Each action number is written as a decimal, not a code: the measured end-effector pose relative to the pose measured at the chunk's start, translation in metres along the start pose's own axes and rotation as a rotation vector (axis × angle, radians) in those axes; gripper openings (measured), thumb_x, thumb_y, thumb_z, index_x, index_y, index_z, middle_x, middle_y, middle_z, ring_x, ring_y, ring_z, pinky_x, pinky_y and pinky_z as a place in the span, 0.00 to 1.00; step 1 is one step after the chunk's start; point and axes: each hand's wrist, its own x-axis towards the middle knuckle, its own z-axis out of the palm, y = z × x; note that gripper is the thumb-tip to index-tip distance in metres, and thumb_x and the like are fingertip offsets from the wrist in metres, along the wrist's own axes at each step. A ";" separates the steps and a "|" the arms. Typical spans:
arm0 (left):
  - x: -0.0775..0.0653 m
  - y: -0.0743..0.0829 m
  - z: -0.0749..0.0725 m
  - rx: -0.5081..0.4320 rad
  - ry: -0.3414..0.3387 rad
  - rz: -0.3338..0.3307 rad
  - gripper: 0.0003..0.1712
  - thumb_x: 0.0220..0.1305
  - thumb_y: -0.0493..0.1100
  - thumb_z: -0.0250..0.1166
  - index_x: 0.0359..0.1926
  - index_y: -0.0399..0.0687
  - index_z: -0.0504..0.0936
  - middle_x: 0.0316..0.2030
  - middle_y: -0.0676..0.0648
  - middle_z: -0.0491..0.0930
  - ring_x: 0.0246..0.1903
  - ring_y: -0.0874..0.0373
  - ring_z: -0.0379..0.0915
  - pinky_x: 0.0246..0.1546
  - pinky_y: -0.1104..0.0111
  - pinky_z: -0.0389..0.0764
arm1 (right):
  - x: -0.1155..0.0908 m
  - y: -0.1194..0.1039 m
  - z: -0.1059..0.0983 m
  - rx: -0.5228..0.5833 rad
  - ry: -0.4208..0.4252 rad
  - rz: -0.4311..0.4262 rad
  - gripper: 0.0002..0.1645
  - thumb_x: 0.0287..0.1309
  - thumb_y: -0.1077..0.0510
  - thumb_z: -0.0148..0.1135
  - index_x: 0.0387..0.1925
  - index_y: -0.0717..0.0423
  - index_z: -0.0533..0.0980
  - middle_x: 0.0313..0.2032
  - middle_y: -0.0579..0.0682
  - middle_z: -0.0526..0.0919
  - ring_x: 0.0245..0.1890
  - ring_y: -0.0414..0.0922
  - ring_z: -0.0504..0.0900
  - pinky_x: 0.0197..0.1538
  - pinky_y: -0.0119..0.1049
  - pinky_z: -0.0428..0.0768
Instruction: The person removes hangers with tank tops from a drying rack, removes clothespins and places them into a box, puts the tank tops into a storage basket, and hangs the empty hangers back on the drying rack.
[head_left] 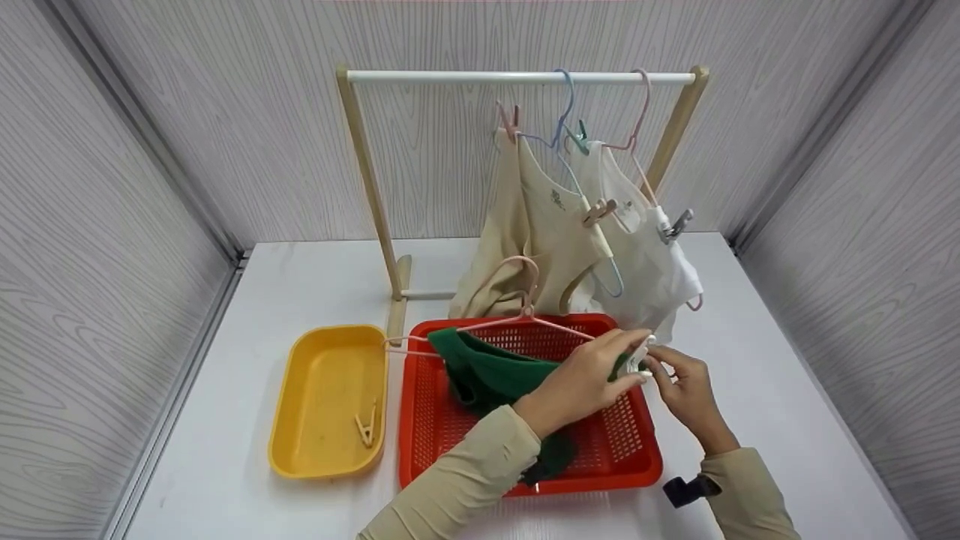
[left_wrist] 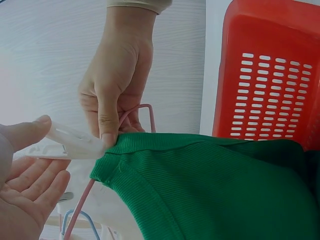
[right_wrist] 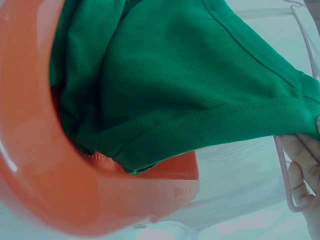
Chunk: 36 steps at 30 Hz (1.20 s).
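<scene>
A green ribbed tank top (left_wrist: 200, 175) hangs on a pink hanger (head_left: 528, 315), its lower part sagging into a red basket (head_left: 412, 427). My left hand (head_left: 577, 379) pinches a white clothespin (left_wrist: 75, 142) between thumb and fingers, with the clothespin's tip right at the shoulder strap. Beside it, my right hand (head_left: 688, 394) holds the end of the strap on the hanger, thumb on top of the cloth. The pink hanger's bent end shows by the right fingers (right_wrist: 302, 160) in the right wrist view.
A yellow tray (head_left: 330, 382) with a beige clothespin (head_left: 365, 425) stands left of the basket. Behind, a rack with a white bar (head_left: 465, 77) carries a beige tank top (head_left: 555, 232) and a white tank top (head_left: 645, 262), each on a hanger with clothespins.
</scene>
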 end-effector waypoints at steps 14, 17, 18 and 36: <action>-0.013 -0.013 -0.010 -0.068 0.023 -0.024 0.31 0.63 0.43 0.64 0.66 0.41 0.68 0.57 0.43 0.78 0.53 0.56 0.78 0.60 0.75 0.76 | 0.001 -0.004 0.000 0.002 -0.055 0.047 0.14 0.48 0.83 0.58 0.37 0.75 0.80 0.33 0.69 0.85 0.45 0.14 0.75 0.47 0.09 0.74; -0.016 -0.016 -0.014 -0.079 0.028 -0.026 0.31 0.63 0.43 0.64 0.66 0.41 0.68 0.57 0.43 0.78 0.53 0.56 0.78 0.60 0.74 0.76 | 0.001 -0.003 0.000 -0.008 -0.053 0.050 0.13 0.48 0.82 0.58 0.37 0.75 0.80 0.33 0.69 0.85 0.46 0.13 0.75 0.47 0.09 0.74; -0.017 -0.017 -0.015 -0.077 0.031 -0.026 0.31 0.63 0.43 0.65 0.65 0.41 0.68 0.57 0.43 0.78 0.53 0.56 0.78 0.60 0.74 0.76 | 0.001 -0.003 0.000 -0.009 -0.052 0.052 0.13 0.48 0.82 0.58 0.37 0.75 0.80 0.33 0.69 0.85 0.46 0.13 0.75 0.48 0.09 0.74; -0.045 -0.044 -0.034 -0.087 0.078 -0.073 0.30 0.61 0.41 0.66 0.63 0.38 0.70 0.54 0.40 0.79 0.53 0.53 0.78 0.60 0.66 0.78 | 0.000 -0.003 0.000 0.006 -0.027 0.025 0.15 0.46 0.83 0.59 0.37 0.71 0.82 0.35 0.57 0.88 0.46 0.17 0.77 0.48 0.10 0.75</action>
